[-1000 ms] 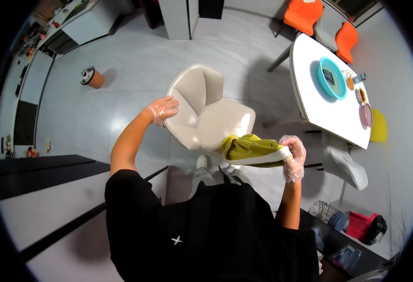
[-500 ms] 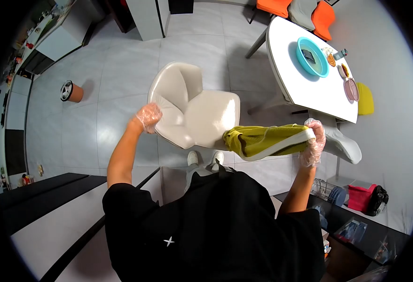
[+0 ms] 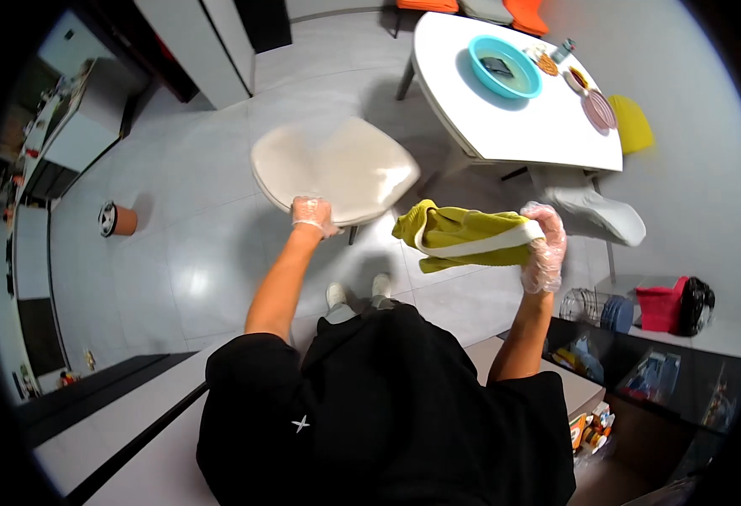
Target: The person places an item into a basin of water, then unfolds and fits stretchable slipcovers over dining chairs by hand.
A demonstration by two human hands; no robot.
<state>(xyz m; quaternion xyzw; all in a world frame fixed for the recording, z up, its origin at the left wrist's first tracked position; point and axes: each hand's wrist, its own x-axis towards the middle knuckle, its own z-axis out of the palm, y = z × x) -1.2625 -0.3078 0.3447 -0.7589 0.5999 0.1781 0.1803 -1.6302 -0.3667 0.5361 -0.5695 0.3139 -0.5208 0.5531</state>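
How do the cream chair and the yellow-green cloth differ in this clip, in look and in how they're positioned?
The chair is smooth and shiny; the cloth is wrinkled, with a white band.
The chair keeps a firm, curved shape, while the cloth is loosely bunched.
The left hand is at the chair's edge; the right hand holds the cloth up at one end.
Both have a hand in a clear glove on them.
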